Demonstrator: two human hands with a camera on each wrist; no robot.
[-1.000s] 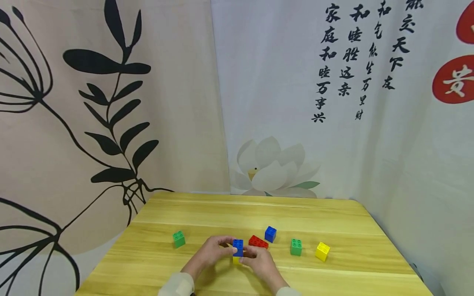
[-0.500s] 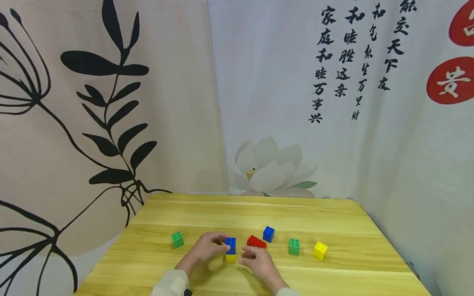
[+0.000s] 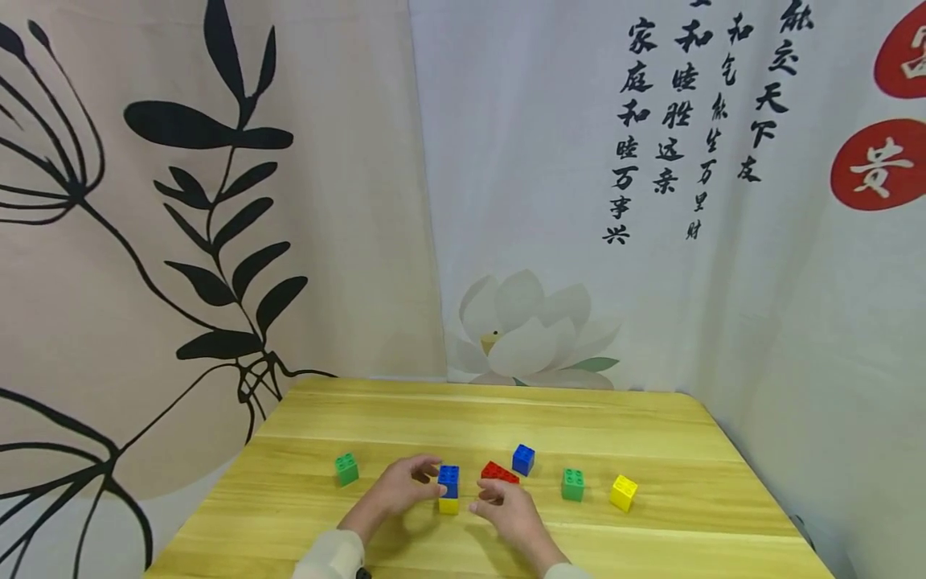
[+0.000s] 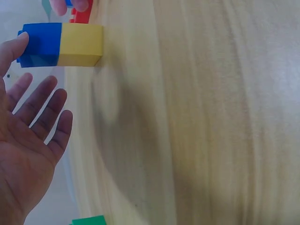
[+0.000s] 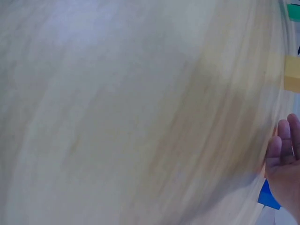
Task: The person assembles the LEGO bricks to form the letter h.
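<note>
Two-piece stack on pale wooden table [image 3: 506,410], near-centre: blue plastic studded brick [image 3: 448,480] seated on yellow plastic brick [image 3: 448,506], upright, studs up. Left hand [image 3: 401,486] just left of stack, fingers straight and spread in the left wrist view, thumb tip at or touching the blue brick's side, gripping nothing. Right hand [image 3: 502,507] just right of stack, apart from it, fingers loosely curled, holding nothing. Judged step: join looks made, hands off the stack. Any further pick calls for a short reach: red sloped brick [image 3: 499,473] just beyond the right hand, second blue brick [image 3: 523,459] behind it, green brick [image 3: 572,484] and yellow brick [image 3: 623,492] further right, another green brick [image 3: 346,468] to the left. Open board far of the bricks; right table edge near the yellow brick, so careful there.
</note>
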